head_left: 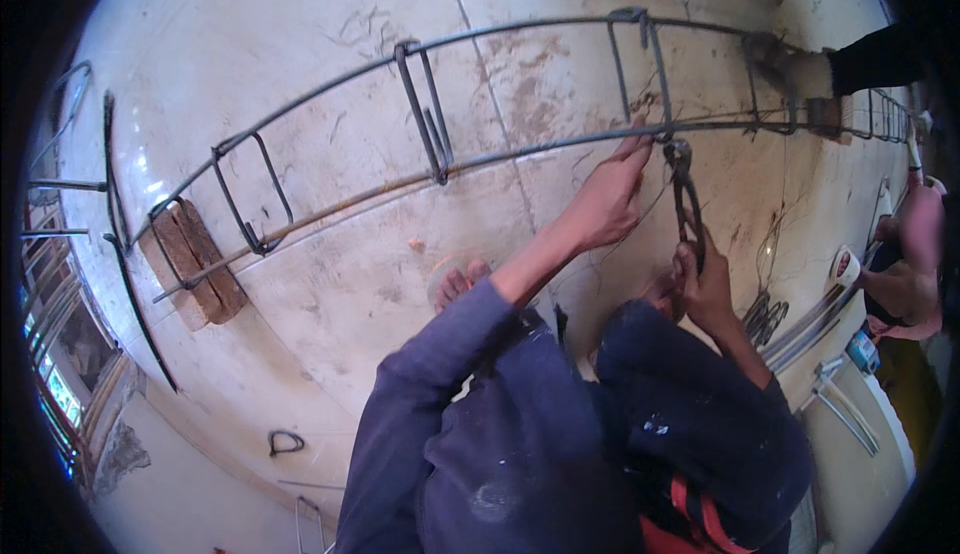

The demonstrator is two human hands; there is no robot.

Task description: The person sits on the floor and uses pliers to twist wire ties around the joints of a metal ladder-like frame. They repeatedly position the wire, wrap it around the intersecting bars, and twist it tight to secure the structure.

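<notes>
Dusty concrete floor, left fingers pinching rebar, right fingers clamped round pincers

The rebar cage runs out of sight past the dark rim at right. The pincers' jaws blur into thin tie wire there. A co-worker's arm is cut off by that rim.

dull grey steel, rust-flecked, is being shown by the rebar cage; dark matt metal by the pincers; rough reddish-brown surfaces by the block; a pale, stained, faintly glossy finish by the floor; matt blue cloth by the sleeves.
</notes>
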